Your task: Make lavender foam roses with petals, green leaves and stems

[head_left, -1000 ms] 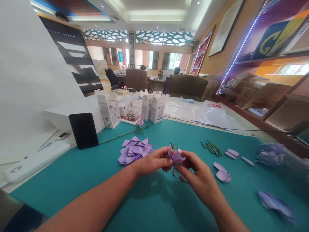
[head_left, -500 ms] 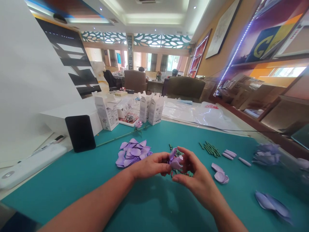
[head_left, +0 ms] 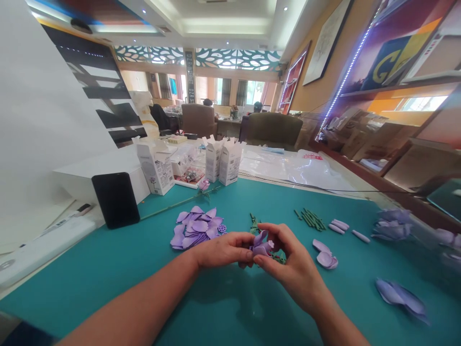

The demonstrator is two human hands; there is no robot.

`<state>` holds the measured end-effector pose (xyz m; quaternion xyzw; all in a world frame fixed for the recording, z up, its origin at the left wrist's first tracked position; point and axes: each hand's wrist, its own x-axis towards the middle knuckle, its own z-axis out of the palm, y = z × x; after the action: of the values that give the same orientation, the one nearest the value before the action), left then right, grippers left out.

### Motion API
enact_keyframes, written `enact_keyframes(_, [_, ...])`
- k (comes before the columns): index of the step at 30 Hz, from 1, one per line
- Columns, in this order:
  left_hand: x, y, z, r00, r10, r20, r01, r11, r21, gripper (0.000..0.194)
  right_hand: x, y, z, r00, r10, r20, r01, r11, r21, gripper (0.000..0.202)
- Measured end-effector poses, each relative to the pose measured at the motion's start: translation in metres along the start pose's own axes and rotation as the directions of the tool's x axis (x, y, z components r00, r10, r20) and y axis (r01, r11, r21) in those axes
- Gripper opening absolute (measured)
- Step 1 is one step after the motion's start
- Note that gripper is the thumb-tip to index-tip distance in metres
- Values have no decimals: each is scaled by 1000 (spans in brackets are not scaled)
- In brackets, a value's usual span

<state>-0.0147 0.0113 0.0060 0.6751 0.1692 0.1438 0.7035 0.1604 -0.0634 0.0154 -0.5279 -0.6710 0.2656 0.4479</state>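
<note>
A small purple petal flower piece point(head_left: 262, 246) is between my hands above the green mat point(head_left: 216, 307). My left hand point(head_left: 228, 248) pinches it from the left side. On its right, my right hand point(head_left: 286, 252) closes round it, with thumb and forefinger against the petals. Green leaf pieces point(head_left: 279, 259) lie partly hidden behind my hands. A pile of purple petals point(head_left: 197, 227) is to the left of them. On the right are green stem pieces point(head_left: 312, 219), pale purple rods point(head_left: 338, 226) and two loose petals point(head_left: 326, 255).
A black phone-like panel point(head_left: 115, 200) stands at the left, near a white power strip point(head_left: 46, 245). White boxes point(head_left: 230, 163) and a long-stemmed flower point(head_left: 203, 185) are at the back. Larger purple petals point(head_left: 401, 298) lie at the right.
My right thumb and fingers have closed in on the flower piece, which was held mainly by my left hand. The whole view has shifted slightly.
</note>
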Motion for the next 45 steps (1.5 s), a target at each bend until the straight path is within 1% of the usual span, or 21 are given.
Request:
enact_keyframes(5, [1,0,2,1000,5,-22,-6,999,-45,42,-1,-1,1,998,-53,-28,50,995,-82,36])
enact_keyframes(10, [2,-1,6,998,29,-62,-36,993,-113,48,-1,-4,4,996,-61,-70,55,996,-77,33])
enact_keyframes(14, [4,-4,6,994,26,-104,-36,995,-88,47,0,-2,4,993,-94,-74,88,993,-78,34])
enact_keyframes(18, [4,-4,6,994,28,-102,-35,997,-69,49,1,1,3,992,-115,-61,108,989,-100,34])
enact_keyframes(25, [4,-3,7,993,20,-113,-27,998,-58,49,1,-2,4,992,-110,-65,103,990,-95,29])
enact_keyframes(27, [4,-2,7,993,26,-117,-32,998,-52,48,1,-3,4,992,-104,-66,99,992,-73,30])
enact_keyframes(30, [4,-1,7,991,35,-128,-37,999,-11,43,1,-5,-1,985,-135,-104,131,990,-48,38])
enact_keyframes(32, [4,0,7,988,31,-153,-24,999,46,38,0,-6,-11,980,-146,-139,138,988,-70,40])
enact_keyframes(34, [4,2,6,984,-1,-177,20,994,106,38,-3,-4,-27,978,-120,-172,99,987,-124,37])
enact_keyframes(37, [4,4,3,986,-32,-165,53,990,128,41,-16,10,-64,970,-43,-240,-17,970,-244,29])
enact_keyframes(39, [4,5,2,986,-41,-159,61,991,120,41,-31,28,-94,947,1,-321,-119,930,-349,27])
enact_keyframes(41, [3,6,2,987,-40,-157,57,993,107,42,-51,50,-125,920,41,-389,-244,836,-491,26])
enact_keyframes(43, [3,5,1,988,-35,-153,50,994,92,44,-72,74,-151,907,85,-411,-342,719,-605,24])
enact_keyframes(44, [3,5,1,988,-33,-152,46,995,86,45,-82,85,-162,900,71,-430,-368,653,-662,23])
enact_keyframes(45, [3,4,0,988,-29,-151,42,996,83,45,-90,94,-170,912,65,-404,-361,593,-719,23])
